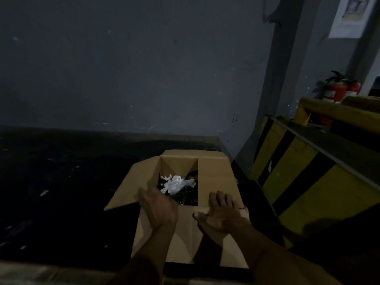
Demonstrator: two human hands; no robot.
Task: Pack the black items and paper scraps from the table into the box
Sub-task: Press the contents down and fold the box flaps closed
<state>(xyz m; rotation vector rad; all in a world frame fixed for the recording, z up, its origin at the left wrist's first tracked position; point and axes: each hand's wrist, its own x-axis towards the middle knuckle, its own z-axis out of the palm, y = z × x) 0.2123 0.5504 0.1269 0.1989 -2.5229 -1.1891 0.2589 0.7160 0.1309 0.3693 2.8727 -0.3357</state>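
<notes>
1. Cardboard box (213,173) sits at the near right corner of the table (61,182). Its left flap is splayed out and its right flap is folded over half the opening.
2. White paper scraps (176,184) lie atop black items (185,195) inside.
3. Left hand (159,208) is blurred and released, fingers straight over the near rim. Right hand (221,217) is spread flat at the right flap, grasping nothing.
4. Wide table surface lies left of the box; a yellow-black barrier (298,182) stands near on the right.

My left hand (159,206) looks blurry. The box (216,173) flap hides part of the black items (185,195) inside.

Box (216,175) mouth half open — right flap (213,182) over.
</notes>
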